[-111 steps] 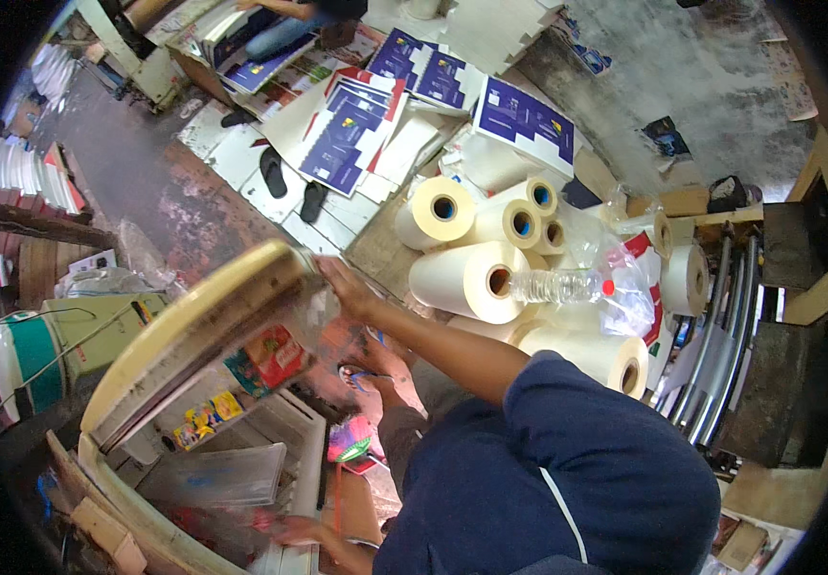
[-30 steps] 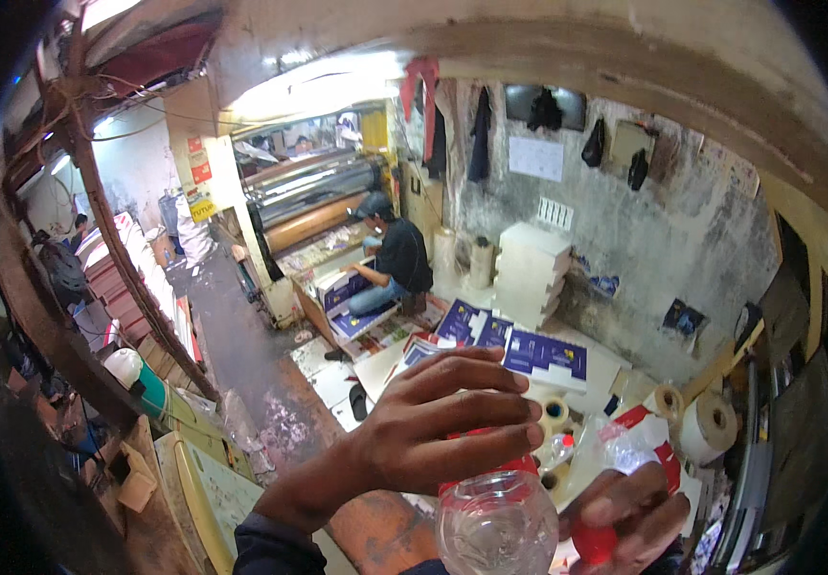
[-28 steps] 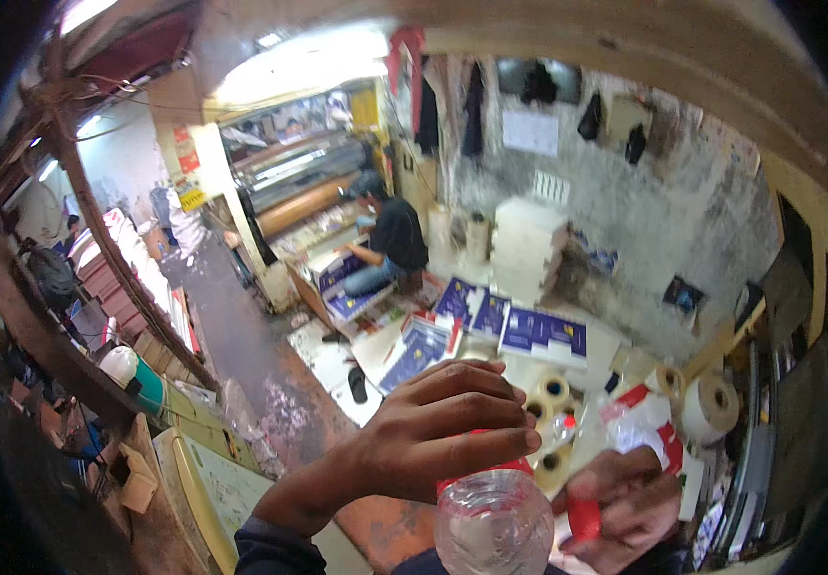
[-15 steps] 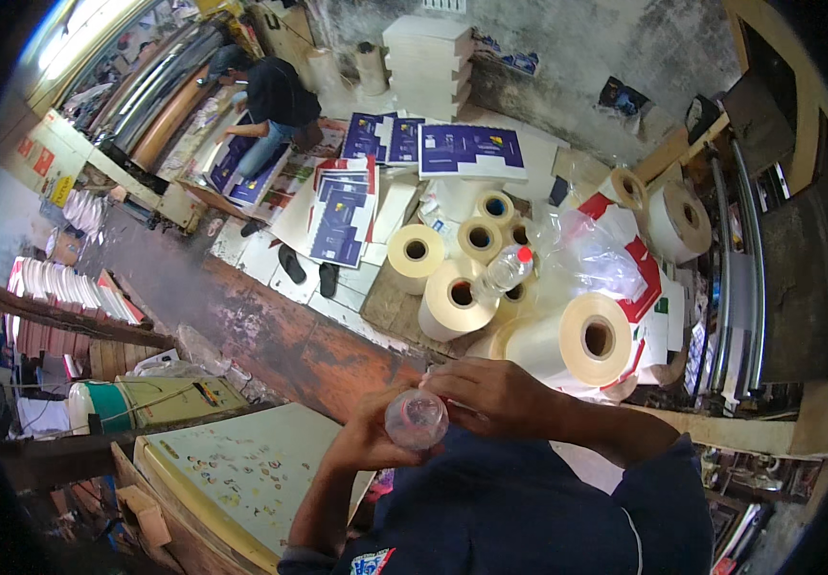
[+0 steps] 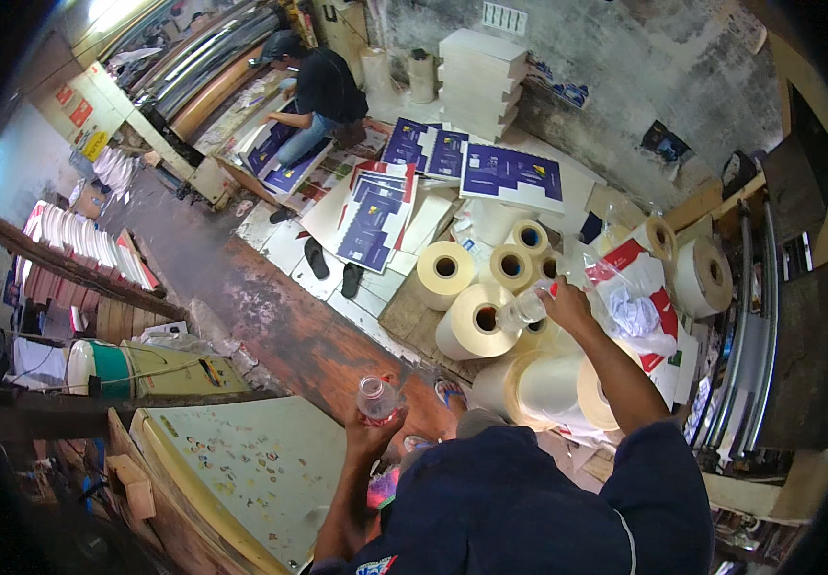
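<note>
"Where are the bottles?"

"The left hand [image 5: 370, 436] is holding the near bottle [image 5: 378, 402] around its lower part; the right hand [image 5: 569, 306] is touching the red cap [image 5: 555, 287] of the far bottle [image 5: 524, 310], which is lying tilted among the rolls [image 5: 460, 331]. How firmly that hand is gripping, nobody can tell."

"How will they be handling?"

"Probably light, giving under a squeeze, perhaps slippery; the neck is likely offering the surest hold."

"And inside?"

"The near bottle is apparently showing an open mouth; whether either is holding liquid is unclear."
</note>
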A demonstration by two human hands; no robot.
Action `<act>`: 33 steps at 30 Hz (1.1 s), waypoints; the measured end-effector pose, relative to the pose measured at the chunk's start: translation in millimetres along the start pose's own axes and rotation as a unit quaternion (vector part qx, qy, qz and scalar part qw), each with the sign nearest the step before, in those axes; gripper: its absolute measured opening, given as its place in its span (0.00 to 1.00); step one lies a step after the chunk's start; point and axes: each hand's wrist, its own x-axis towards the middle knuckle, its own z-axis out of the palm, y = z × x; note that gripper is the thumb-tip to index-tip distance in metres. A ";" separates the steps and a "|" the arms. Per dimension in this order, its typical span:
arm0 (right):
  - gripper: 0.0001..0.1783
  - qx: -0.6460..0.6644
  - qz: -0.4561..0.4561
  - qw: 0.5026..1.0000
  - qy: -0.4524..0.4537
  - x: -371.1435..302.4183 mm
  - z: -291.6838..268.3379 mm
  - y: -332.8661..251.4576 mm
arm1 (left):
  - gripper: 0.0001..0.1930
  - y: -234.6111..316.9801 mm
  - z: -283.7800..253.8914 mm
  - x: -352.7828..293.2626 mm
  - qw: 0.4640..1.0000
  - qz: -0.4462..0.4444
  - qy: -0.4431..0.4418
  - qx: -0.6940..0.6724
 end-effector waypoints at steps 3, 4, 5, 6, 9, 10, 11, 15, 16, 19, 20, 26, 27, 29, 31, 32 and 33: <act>0.29 -0.037 -0.067 0.997 0.024 -6.5 6.9 -14.1 | 0.30 -14.6 -13.2 2.2 0.999 -0.023 0.041 0.002; 0.27 -0.059 -0.093 0.994 0.027 -11.6 3.2 -22.8 | 0.30 -18.1 -15.9 5.1 0.999 -0.018 0.048 0.013; 0.25 -0.052 -0.141 0.988 0.026 -24.8 1.0 -29.3 | 0.29 -21.4 -18.5 8.2 0.998 -0.012 0.053 0.023; 0.23 -0.048 -0.193 0.980 0.024 -41.5 -10.8 -44.3 | 0.29 -23.3 -20.7 12.2 0.998 -0.006 0.063 0.030; 0.24 -0.012 -0.294 0.955 0.025 -84.3 -71.4 -90.3 | 0.29 -15.5 -23.0 30.2 0.991 0.028 0.083 0.099; 0.23 0.002 -0.318 0.948 0.012 -99.4 -99.7 -105.8 | 0.29 -10.5 -21.8 35.8 0.989 0.024 0.078 0.126; 0.22 0.016 -0.341 0.940 -0.001 -115.1 -127.6 -121.0 | 0.28 -3.4 -19.6 42.6 0.985 0.021 0.073 0.152; 0.20 0.030 -0.415 0.908 -0.053 -181.7 -228.3 -187.8 | 0.27 12.8 -3.4 71.9 0.995 0.034 0.014 0.096; 0.20 0.037 -0.431 0.899 -0.075 -195.7 -246.2 -201.8 | 0.27 5.3 -2.1 78.5 0.998 0.060 -0.017 0.032; 0.21 0.083 -0.523 0.843 -0.097 -225.0 -270.9 -223.3 | 0.28 21.6 20.9 76.8 0.991 0.050 -0.119 0.026; 0.20 0.092 -0.539 0.831 -0.102 -234.4 -278.1 -233.6 | 0.28 23.5 24.8 69.0 0.988 0.037 -0.146 0.027; 0.14 0.041 -0.723 0.683 -0.096 -255.2 -272.3 -272.0 | 0.31 29.1 12.6 5.8 0.956 -0.036 -0.291 -0.012; 0.14 0.050 -0.745 0.657 -0.102 -252.5 -271.0 -277.6 | 0.31 27.3 7.9 1.0 0.955 -0.057 -0.288 -0.028; 0.15 0.040 -0.779 0.615 -0.117 -250.1 -273.3 -287.6 | 0.31 28.9 -1.0 -5.4 0.955 -0.075 -0.282 -0.050; 0.19 0.001 -0.802 0.581 -0.138 -248.1 -277.9 -294.3 | 0.30 41.8 -6.5 -12.1 0.958 -0.072 -0.270 -0.063; 0.21 0.011 -0.811 0.568 -0.142 -247.8 -276.4 -295.9 | 0.29 38.3 -9.7 -13.0 0.960 -0.058 -0.264 -0.067; 0.23 0.024 -0.819 0.555 -0.147 -247.4 -273.9 -295.7 | 0.29 33.9 -12.7 -14.4 0.963 -0.045 -0.258 -0.071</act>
